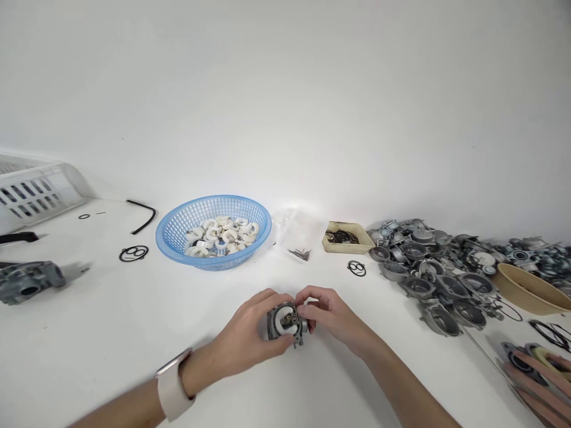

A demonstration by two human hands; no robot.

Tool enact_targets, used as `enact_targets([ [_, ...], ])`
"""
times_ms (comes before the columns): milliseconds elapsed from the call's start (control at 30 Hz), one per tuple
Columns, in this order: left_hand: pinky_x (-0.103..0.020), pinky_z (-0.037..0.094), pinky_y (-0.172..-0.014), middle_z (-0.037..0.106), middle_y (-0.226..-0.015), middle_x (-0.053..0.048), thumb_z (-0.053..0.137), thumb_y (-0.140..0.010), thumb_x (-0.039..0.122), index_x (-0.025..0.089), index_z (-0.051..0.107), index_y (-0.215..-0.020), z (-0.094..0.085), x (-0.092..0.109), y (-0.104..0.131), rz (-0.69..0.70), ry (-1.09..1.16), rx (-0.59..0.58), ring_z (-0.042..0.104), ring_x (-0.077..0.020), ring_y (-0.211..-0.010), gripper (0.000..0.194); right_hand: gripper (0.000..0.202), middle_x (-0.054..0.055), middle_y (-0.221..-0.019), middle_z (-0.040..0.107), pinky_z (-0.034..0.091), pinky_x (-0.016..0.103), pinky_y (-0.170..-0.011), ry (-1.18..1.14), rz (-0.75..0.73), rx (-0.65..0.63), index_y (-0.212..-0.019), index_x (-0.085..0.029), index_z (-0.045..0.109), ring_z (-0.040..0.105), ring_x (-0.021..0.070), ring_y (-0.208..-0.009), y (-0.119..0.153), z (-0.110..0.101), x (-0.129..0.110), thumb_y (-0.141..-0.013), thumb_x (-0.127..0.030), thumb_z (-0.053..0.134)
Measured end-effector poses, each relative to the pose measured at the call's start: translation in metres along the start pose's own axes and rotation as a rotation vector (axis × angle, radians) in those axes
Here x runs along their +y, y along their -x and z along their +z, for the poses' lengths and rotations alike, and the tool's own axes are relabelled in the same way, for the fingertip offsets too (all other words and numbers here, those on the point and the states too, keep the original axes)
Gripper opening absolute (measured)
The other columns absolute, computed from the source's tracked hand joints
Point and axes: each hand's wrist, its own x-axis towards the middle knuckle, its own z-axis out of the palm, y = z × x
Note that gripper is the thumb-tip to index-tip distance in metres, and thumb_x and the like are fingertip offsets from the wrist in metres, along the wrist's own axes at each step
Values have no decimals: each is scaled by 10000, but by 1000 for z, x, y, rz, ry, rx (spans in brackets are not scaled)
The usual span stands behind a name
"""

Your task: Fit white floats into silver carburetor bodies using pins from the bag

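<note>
A grey metal carburetor body (300,340) is held just above or on the white table in front of me; which of the two I cannot tell. My left hand (250,327) wraps round its left side, thumb at the near edge and fingers at the far edge. Inside its open face lies a white C-shaped float (279,321). My right hand (330,312) is closed, thumb and index finger pinched at the upper right rim of the body. Whatever sits between those fingertips is hidden or too small to make out.
A blue basket (214,199) holds several white floats. Beside it are a clear bag (303,229) of small pins and a cream tray (350,245) of black rings. Metal bowls (441,318) are heaped rightward. Another person's hand (542,380) works at lower right. Another carburetor (29,282) lies left.
</note>
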Motion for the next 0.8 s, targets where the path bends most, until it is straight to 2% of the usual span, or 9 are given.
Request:
enact_targets([
  [233,-337,509,-880,679,-1104,-10,760,-792,166,296,686,-1235,-4,2,-1,-33,57,3,634,-202,-982,468,316,14,-783,668,484,312,-680,-47,-24,15,-903,-189,756,578,148,-656,-4,1,7,-840,-498,772],
  [367,-350,508,-899,677,-1121,-12,804,-805,238,316,697,-1263,-7,0,-4,-35,85,0,619,-206,-993,477,361,7,-787,648,462,284,-641,-82,-31,66,-871,-189,741,537,126,-643,-7,7,14,-856,-549,760],
  [500,-342,522,-862,655,-1086,-8,817,-810,296,352,718,-1262,-9,0,-5,-73,71,-13,608,-199,-952,466,397,0,-764,629,439,268,-570,-112,-15,105,-880,-192,729,490,110,-591,-10,12,19,-820,-581,783],
  [633,-326,526,-829,656,-1051,-4,828,-788,324,328,709,-1247,-8,-3,-4,-89,57,15,615,-194,-924,475,392,-9,-792,611,425,255,-541,-145,-10,122,-882,-204,710,473,98,-579,-11,14,20,-777,-565,818],
  [733,-313,503,-804,669,-1003,4,846,-753,336,272,671,-1140,-7,-6,-4,-119,32,66,602,-185,-889,430,370,-16,-827,586,413,247,-526,-165,-5,122,-932,-211,724,468,89,-578,-11,13,20,-776,-533,817],
  [800,-304,494,-771,669,-980,8,835,-764,361,248,642,-1044,-7,-7,-4,-160,48,50,596,-181,-864,359,351,-20,-817,575,406,245,-524,-169,-1,115,-935,-208,736,459,86,-575,-12,12,20,-782,-516,808],
])
